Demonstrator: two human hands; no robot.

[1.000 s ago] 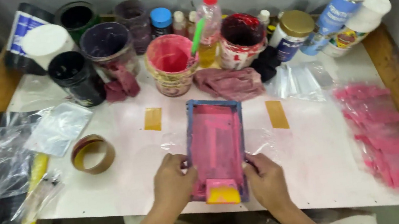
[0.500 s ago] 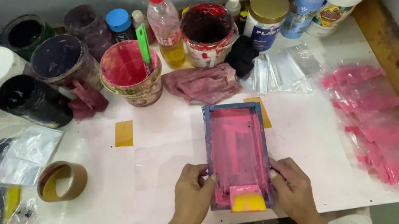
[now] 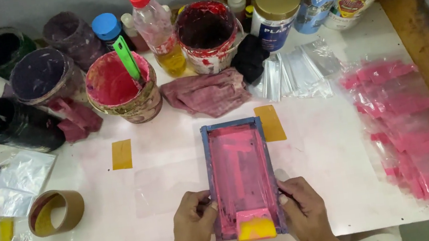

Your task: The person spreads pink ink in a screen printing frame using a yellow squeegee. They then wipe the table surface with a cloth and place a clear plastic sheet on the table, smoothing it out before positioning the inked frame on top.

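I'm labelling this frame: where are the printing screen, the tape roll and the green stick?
printing screen (image 3: 240,167), head view, pink mesh centre.
tape roll (image 3: 71,209), head view, right outer wall.
green stick (image 3: 126,58), head view, mid-shaft.

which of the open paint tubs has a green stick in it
The pink tub, front middle of the row; its green stick leans on the rim. The red tub, purple tub and black tub hold none.

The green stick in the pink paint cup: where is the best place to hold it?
Probably grip the green stick at its clean upper end, coming from above. It leans up out of the pink paint cup, with its lower end inside.
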